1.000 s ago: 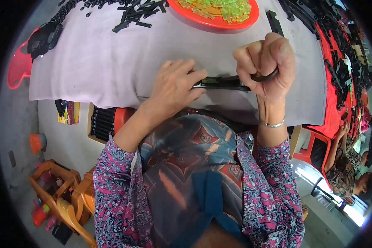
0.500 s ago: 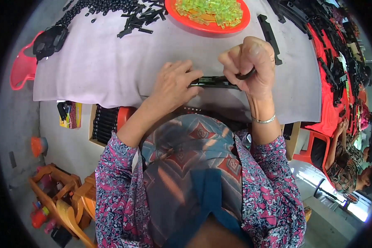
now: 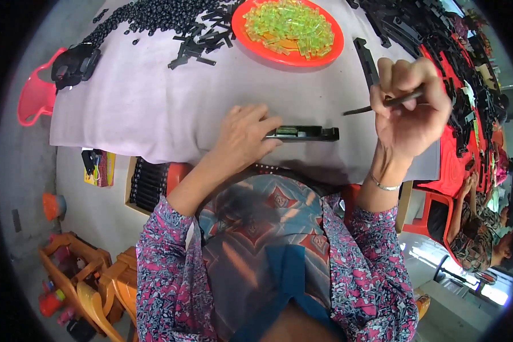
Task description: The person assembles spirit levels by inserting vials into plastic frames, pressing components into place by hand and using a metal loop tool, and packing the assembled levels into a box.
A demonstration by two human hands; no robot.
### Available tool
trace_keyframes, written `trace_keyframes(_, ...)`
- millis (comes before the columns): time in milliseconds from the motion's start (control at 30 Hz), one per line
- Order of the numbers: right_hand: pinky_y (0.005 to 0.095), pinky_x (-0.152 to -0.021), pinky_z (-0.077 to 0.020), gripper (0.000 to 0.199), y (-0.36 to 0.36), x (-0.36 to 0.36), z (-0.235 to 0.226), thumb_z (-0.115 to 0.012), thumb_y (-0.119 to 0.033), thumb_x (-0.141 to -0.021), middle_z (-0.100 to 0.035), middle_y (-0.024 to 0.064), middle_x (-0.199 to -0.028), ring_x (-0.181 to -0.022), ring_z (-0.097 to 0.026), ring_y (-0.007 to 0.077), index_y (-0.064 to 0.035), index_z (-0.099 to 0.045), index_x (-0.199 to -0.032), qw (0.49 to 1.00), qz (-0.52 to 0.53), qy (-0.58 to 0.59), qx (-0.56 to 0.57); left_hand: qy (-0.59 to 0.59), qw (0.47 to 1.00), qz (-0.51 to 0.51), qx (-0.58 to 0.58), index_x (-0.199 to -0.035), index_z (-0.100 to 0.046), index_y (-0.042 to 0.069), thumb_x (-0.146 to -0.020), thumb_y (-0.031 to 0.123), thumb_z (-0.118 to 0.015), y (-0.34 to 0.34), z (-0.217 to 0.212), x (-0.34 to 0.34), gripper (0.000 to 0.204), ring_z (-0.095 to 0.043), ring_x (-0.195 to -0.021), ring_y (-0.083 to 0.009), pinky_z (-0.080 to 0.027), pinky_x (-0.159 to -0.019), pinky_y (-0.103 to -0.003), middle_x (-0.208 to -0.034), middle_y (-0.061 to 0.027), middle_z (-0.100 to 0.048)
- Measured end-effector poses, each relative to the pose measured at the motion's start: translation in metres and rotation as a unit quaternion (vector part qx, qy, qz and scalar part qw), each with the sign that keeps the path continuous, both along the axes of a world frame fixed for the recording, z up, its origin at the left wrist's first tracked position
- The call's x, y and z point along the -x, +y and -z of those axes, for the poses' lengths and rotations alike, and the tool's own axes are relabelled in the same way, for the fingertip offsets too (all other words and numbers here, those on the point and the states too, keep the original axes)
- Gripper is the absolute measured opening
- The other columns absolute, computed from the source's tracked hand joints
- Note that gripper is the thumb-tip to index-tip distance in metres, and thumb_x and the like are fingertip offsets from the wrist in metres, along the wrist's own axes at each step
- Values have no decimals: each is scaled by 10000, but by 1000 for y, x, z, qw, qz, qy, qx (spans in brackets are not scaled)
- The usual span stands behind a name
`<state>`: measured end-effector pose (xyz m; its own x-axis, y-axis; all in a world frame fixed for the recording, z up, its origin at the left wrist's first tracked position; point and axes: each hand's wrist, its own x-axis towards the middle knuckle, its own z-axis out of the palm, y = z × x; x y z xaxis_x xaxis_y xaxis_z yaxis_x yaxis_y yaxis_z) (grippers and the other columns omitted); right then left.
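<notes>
My left hand (image 3: 244, 134) grips the left end of a long black spirit level body (image 3: 312, 134) near the table's front edge. A pale green clear piece shows in its slot; my fingers hide the left end. Up and to the right, my right hand (image 3: 410, 105) is raised with its fingers curled round a thin dark rod (image 3: 356, 110). The rod's narrow tip points left, apart from the level body, and its exact kind I cannot make out. Ahead, a red plate (image 3: 239, 35) carries many small yellow-green clear tubes (image 3: 290, 28).
Loose black strips (image 3: 202, 43) and a heap of small round black pieces (image 3: 154, 17) lie at the far left. Another black body (image 3: 366, 60) rests right of the plate. More black parts pile on red cloth at right, where another person (image 3: 479, 239) sits.
My right hand has moved up and right with the dark rod, away from the level body, uncovering its right end. My left hand keeps its hold on the body.
</notes>
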<state>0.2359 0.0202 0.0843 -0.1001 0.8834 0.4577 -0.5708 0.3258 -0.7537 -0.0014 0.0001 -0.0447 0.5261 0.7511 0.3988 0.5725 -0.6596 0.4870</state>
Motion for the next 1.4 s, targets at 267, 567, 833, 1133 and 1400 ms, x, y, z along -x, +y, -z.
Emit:
trace_keyframes(267, 318, -521, -369, 293, 47, -20, 85, -593, -189, -935, -442, 21, -565, -586, -398, 76, 6, -546, -721, 815, 181, -544, 87, 15, 999, 36, 7, -1021, -690, 70, -752, 221, -776, 6, -5, 2, 320, -578, -902, -279, -418, -801, -402, -908, -93, -584)
trace_keyframes(567, 519, -667, -457, 273, 46, 8, 115, -588, -240, -901, -601, 272, -749, -746, -581, 484, 18, -606, -811, 740, 153, -654, 40, 27, 999, 29, 26, -951, -673, 103, -726, 264, -784, 4, -4, 8, 298, -583, -932, -265, -409, -823, -405, -898, -77, -555)
trace_keyframes(833, 472, -664, -466, 228, 37, 9, 116, -591, -182, -909, -562, 244, -723, -686, -566, 440, 32, -576, -834, 725, 204, -658, -3, -101, 988, -110, -48, -1071, -672, 12, -786, 181, -752, 40, 11, 40, 341, -574, -932, -353, -486, -832, -434, -995, -140, -604)
trace_keyframes(1133, 515, -751, -479, 163, 35, 13, 123, -632, -144, -896, -631, 226, -916, -852, -616, 448, 3, -600, -961, 746, 220, -627, -42, 36, 974, -175, -137, -1084, -692, 63, -816, 34, -658, 100, 17, 81, 272, -550, -1024, -288, -466, -872, -417, -1063, -61, -637)
trace_keyframes(1400, 428, -676, -463, 115, 38, 7, 131, -653, -84, -893, -584, 173, -849, -743, -593, 365, 11, -602, -933, 746, 220, -618, -109, 92, 971, -196, -104, -956, -703, 85, -810, 64, -678, 98, 19, 76, 150, -559, -1009, -266, -457, -835, -418, -1011, -37, -636)
